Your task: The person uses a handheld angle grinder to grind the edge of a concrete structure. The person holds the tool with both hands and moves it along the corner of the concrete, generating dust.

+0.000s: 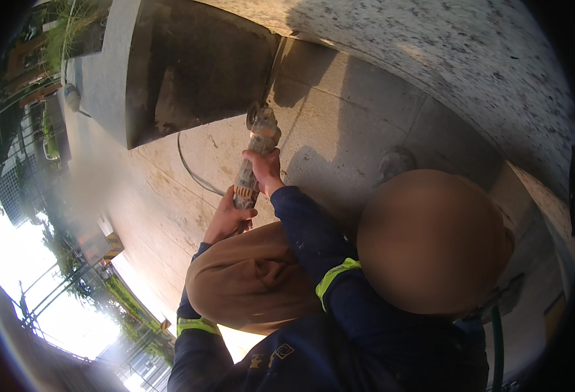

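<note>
Both of my hands are closed on a dusty angle grinder (247, 171). My left hand (225, 217) wraps the rear end of its body, near the orange-edged vents. Farther forward, my right hand (265, 171) grips the middle of the body. The round disc (254, 115) at the grinder's head is close to the lower edge of a dark-faced block (202, 65), by the corner where it meets the floor. Whether the disc touches the block or is spinning, I cannot tell. A dark cable (192, 168) curves over the floor beside my left hand.
Pale stone slabs with joints make up the floor (163, 189). A speckled wall (431, 52) runs along the right. My bent knee in brown trousers (255, 281) is just below the grinder, and a dusty shoe (395, 162) lies to the right. Railings and plants show at the left.
</note>
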A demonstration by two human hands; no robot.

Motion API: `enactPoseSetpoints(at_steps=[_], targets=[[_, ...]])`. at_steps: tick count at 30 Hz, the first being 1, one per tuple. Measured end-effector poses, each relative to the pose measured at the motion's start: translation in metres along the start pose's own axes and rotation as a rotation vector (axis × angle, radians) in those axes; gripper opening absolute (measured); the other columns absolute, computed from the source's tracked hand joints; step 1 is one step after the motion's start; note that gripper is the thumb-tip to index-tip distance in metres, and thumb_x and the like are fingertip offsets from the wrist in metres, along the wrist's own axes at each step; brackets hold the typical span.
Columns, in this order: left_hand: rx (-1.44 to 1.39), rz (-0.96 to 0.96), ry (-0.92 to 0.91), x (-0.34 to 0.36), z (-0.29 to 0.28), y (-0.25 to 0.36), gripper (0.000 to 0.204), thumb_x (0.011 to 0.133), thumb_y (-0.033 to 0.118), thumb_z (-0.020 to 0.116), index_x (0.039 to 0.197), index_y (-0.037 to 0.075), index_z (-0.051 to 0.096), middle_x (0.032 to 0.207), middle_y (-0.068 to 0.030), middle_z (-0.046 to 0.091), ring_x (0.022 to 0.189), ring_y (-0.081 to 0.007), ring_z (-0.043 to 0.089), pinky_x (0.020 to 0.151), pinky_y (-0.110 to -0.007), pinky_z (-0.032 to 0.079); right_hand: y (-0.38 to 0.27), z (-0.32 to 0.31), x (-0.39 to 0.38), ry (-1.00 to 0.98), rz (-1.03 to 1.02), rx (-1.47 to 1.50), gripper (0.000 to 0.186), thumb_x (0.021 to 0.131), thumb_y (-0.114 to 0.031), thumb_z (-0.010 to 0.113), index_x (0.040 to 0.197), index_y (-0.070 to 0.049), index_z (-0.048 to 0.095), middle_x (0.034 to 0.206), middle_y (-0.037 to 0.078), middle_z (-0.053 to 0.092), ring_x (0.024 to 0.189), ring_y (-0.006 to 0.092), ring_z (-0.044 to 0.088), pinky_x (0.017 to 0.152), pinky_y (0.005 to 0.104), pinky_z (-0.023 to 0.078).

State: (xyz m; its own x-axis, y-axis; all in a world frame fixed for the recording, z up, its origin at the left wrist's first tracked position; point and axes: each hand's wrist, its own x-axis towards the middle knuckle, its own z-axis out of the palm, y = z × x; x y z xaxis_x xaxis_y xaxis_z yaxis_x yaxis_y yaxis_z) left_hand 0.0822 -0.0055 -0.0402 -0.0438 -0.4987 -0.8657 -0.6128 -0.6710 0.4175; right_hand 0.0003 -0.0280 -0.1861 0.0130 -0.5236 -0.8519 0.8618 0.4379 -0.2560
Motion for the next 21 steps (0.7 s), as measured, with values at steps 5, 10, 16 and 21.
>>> enactPoseSetpoints(at_steps=[5, 10, 16, 21], targets=[[0.099, 0.065, 0.043, -0.006, -0.002, -0.011, 0.069, 0.073, -0.004, 0.074, 0.131, 0.004, 0.038, 0.089, -0.0087, 0.056, 0.054, -0.0168, 0.059, 0.048, -0.03, 0.05, 0.003, 0.001, -0.016, -0.006, -0.007, -0.019, 0.074, 0.072, -0.022, 0.078, 0.127, 0.004, 0.035, 0.116, 0.024, 0.056, 0.104, 0.0338, 0.061, 0.089, 0.043, 0.051], [-0.022, 0.033, -0.01, -0.002, -0.007, -0.013, 0.068, 0.073, -0.004, 0.074, 0.131, 0.004, 0.039, 0.089, -0.0084, 0.056, 0.054, -0.0165, 0.059, 0.047, -0.029, 0.05, -0.004, 0.003, -0.019, 0.007, 0.001, -0.046, 0.077, 0.071, -0.024, 0.078, 0.128, 0.005, 0.035, 0.12, 0.027, 0.056, 0.108, 0.0366, 0.06, 0.093, 0.0432, 0.049], [0.006, 0.022, -0.006, -0.004, -0.003, -0.006, 0.067, 0.073, -0.004, 0.074, 0.13, 0.004, 0.039, 0.089, -0.0085, 0.056, 0.054, -0.0162, 0.058, 0.047, -0.029, 0.049, -0.005, 0.001, -0.017, 0.006, 0.005, -0.021, 0.077, 0.071, -0.024, 0.078, 0.128, 0.006, 0.035, 0.119, 0.027, 0.057, 0.108, 0.0363, 0.06, 0.092, 0.0428, 0.049], [-0.021, 0.037, 0.003, -0.008, -0.004, -0.009, 0.067, 0.073, -0.004, 0.073, 0.13, 0.003, 0.039, 0.09, -0.0084, 0.056, 0.056, -0.0163, 0.059, 0.048, -0.029, 0.05, -0.003, 0.005, -0.022, 0.024, -0.009, -0.048, 0.077, 0.071, -0.024, 0.078, 0.127, 0.006, 0.035, 0.117, 0.026, 0.057, 0.107, 0.0362, 0.061, 0.092, 0.0426, 0.049]])
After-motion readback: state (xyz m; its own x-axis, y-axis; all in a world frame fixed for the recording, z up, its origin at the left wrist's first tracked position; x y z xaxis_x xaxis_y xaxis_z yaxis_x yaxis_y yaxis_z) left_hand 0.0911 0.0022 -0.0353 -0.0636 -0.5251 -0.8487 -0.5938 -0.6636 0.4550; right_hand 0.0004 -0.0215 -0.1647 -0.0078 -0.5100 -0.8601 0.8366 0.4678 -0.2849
